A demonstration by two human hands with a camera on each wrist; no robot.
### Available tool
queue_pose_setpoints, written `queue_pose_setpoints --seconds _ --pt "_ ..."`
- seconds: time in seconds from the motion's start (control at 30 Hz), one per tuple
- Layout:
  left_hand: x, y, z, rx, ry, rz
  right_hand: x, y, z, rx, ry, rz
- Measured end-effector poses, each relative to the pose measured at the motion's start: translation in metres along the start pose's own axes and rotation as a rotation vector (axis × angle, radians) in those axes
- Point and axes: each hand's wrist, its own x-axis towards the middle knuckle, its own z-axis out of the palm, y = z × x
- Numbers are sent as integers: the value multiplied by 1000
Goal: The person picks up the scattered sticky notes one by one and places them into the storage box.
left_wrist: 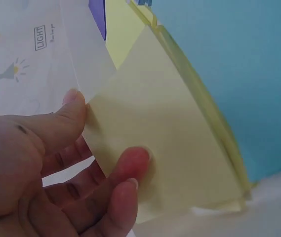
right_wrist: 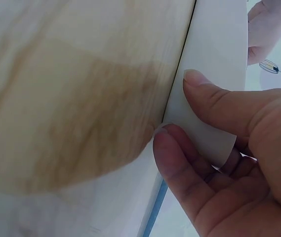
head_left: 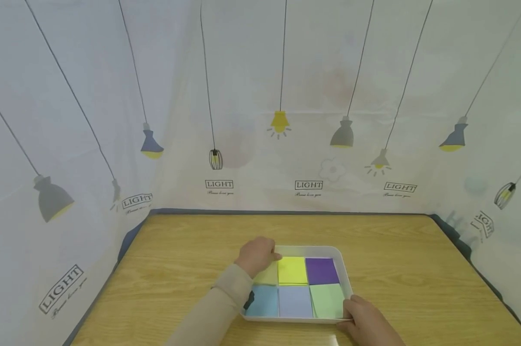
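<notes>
A shallow white tray [head_left: 303,320] lies on the wooden table, holding square paper pads in two rows: pale yellow [head_left: 266,275], bright yellow [head_left: 292,270] and purple [head_left: 322,271] behind; blue [head_left: 264,300], lilac [head_left: 295,302] and light green [head_left: 327,300] in front. My left hand [head_left: 257,257] reaches over the tray's far left corner and holds the pale yellow pad by its edges, thumb at one corner, a fingertip on the top sheet [left_wrist: 165,128]. My right hand [head_left: 368,319] grips the tray's near right corner between thumb and fingers [right_wrist: 170,153].
The wooden tabletop [head_left: 178,254] extends around the tray. A white cloth [head_left: 251,96] printed with hanging lamps stands behind and along both sides. A small black object [head_left: 249,300] shows beside the left sleeve [head_left: 217,302], over the blue pad.
</notes>
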Motion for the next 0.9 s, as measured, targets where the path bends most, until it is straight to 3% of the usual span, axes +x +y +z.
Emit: queue_pose_setpoints --seconds 0.27,0.6,0.9 --pt "-1 -6 4 -56 -15 3 1 -1 0 4 -15 32" --pt "-3 -9 9 -1 -29 28 2 0 1 -2 7 17" --pt "-10 -10 7 83 -19 124 1 0 1 10 -3 23"
